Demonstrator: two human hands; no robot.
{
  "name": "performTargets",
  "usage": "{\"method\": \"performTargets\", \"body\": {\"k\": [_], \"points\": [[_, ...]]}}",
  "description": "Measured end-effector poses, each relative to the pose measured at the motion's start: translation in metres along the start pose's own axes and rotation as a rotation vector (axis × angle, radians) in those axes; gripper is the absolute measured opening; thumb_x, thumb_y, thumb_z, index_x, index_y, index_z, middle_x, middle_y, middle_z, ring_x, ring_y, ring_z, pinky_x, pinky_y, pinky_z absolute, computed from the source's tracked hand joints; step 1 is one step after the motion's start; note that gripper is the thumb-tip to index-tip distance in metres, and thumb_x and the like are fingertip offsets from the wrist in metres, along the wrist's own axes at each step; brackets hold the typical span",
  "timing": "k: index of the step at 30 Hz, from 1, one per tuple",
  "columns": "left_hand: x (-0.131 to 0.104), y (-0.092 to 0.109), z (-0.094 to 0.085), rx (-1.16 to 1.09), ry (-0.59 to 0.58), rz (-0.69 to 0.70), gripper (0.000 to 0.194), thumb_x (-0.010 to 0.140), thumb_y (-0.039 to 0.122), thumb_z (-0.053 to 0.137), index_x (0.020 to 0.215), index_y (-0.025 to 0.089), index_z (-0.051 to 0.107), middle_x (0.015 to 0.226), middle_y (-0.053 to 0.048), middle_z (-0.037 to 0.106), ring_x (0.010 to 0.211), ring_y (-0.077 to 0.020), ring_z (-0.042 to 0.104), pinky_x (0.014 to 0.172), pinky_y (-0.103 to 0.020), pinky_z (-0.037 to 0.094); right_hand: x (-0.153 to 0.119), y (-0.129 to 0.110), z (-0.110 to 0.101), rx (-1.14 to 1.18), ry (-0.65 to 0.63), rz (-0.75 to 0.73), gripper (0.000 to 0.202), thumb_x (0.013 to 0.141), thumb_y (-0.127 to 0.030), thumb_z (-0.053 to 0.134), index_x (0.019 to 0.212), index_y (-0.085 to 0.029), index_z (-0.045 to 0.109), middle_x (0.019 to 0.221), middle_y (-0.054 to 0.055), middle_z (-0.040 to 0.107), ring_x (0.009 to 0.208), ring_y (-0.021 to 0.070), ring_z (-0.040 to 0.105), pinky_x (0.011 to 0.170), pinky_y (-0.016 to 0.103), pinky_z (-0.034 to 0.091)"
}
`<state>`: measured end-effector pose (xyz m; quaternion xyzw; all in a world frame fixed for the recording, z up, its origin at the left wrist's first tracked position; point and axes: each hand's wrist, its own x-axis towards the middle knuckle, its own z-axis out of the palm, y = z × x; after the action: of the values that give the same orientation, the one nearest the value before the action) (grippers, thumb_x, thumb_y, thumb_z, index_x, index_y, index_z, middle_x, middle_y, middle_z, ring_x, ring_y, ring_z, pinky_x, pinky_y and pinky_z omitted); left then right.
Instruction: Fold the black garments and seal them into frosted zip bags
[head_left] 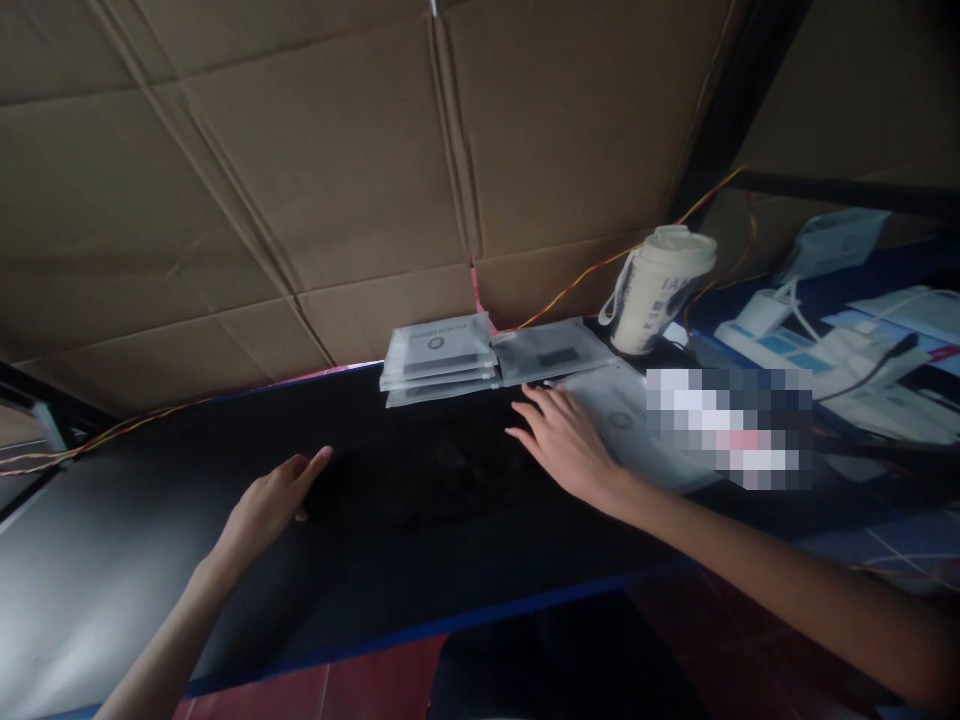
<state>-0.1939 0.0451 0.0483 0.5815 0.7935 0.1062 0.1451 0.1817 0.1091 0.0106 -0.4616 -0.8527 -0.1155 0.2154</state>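
A dark, soft-looking black item [420, 475], probably fabric, lies flat between my hands and is hard to make out against the black table surface. My left hand [271, 500] is closed at its left end, the edge pinched between thumb and fingers. Over toward its right end, my right hand [564, 435] is open, palm down with fingers spread and holding nothing. Under and beside that hand lies a frosted zip bag [622, 420] with a printed logo. Behind the black item sits a stack of similar zip bags [439, 350], and another frosted bag [551, 350] lies beside the stack.
A white lidded cup [660, 290] with a strap stands at the back right. Farther right are a power strip [780, 345], cables and papers. A cardboard wall [360, 150] rises behind the table [150, 560], with thin yellow and red wires along it. A blurred patch covers something at right.
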Motion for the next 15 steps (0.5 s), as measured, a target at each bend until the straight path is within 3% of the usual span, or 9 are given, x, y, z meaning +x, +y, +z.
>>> {"method": "performTargets", "body": {"k": [3, 8, 15], "points": [[0.002, -0.004, 0.001, -0.116, -0.174, -0.037, 0.058, 0.078, 0.073, 0.044, 0.070, 0.018, 0.061, 0.054, 0.004, 0.048, 0.057, -0.0167, 0.051, 0.055, -0.023, 0.034, -0.006, 0.005, 0.016, 0.094, -0.038, -0.031, 0.038, 0.097, -0.034, 0.044, 0.121, -0.009, 0.061, 0.130, 0.018, 0.059, 0.122, 0.0291, 0.053, 0.105, 0.049, 0.039], [-0.003, -0.003, -0.002, -0.332, -0.316, 0.005, 0.050, 0.078, 0.067, 0.052, 0.068, 0.018, 0.052, 0.057, 0.007, 0.039, 0.055, -0.0108, 0.039, 0.051, -0.020, 0.031, -0.011, 0.010, 0.020, 0.106, -0.058, -0.035, 0.047, 0.097, -0.037, 0.041, 0.129, -0.005, 0.056, 0.136, 0.022, 0.053, 0.128, 0.0319, 0.048, 0.108, 0.051, 0.036], [-0.009, -0.008, -0.011, -0.433, -0.230, -0.053, 0.039, 0.073, 0.055, 0.067, 0.066, 0.017, 0.057, 0.053, 0.008, 0.046, 0.054, -0.0093, 0.045, 0.049, -0.017, 0.034, -0.011, 0.010, 0.012, 0.109, -0.085, -0.108, 0.044, 0.098, -0.035, 0.039, 0.131, -0.009, 0.054, 0.133, 0.016, 0.057, 0.130, 0.0283, 0.046, 0.114, 0.052, 0.025]]}}
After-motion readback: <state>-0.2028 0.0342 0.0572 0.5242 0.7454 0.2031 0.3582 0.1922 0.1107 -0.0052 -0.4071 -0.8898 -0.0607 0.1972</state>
